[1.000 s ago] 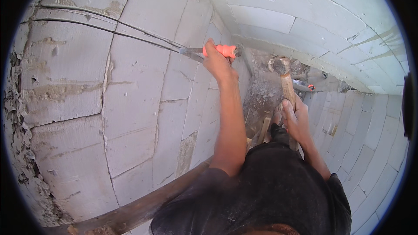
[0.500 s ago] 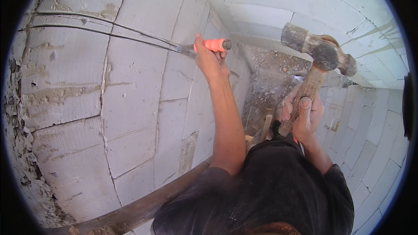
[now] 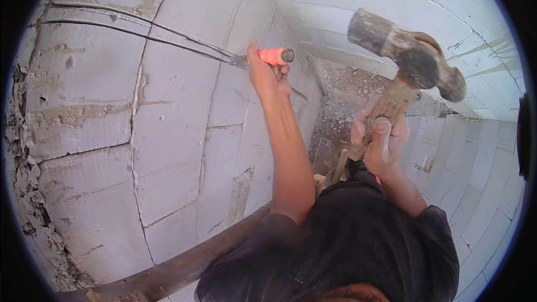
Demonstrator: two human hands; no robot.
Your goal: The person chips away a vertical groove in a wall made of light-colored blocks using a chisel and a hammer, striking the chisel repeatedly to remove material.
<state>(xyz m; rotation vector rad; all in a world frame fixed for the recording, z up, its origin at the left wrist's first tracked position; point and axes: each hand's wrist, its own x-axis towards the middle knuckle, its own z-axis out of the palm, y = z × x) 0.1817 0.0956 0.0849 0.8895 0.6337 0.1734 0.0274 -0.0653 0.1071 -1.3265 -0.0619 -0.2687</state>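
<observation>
Chisel (image 3: 272,56) at left wall (image 3: 173,100), hammer (image 3: 414,64) right of it, rubble (image 3: 339,109) below.

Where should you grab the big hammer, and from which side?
Probably the wooden handle, from the body's side, where the right hand holds it: that part is slim and slants toward the black shirt, while the bulky hammer head caps the far end.

Your hammer (image 3: 418,66) is showing a scuffed, matt metal head (image 3: 400,50) and rough wooden handle (image 3: 395,102); your chisel (image 3: 267,56), a smooth, plastic-looking grip (image 3: 272,56); you're wearing a matt cloth shirt (image 3: 363,235).
</observation>
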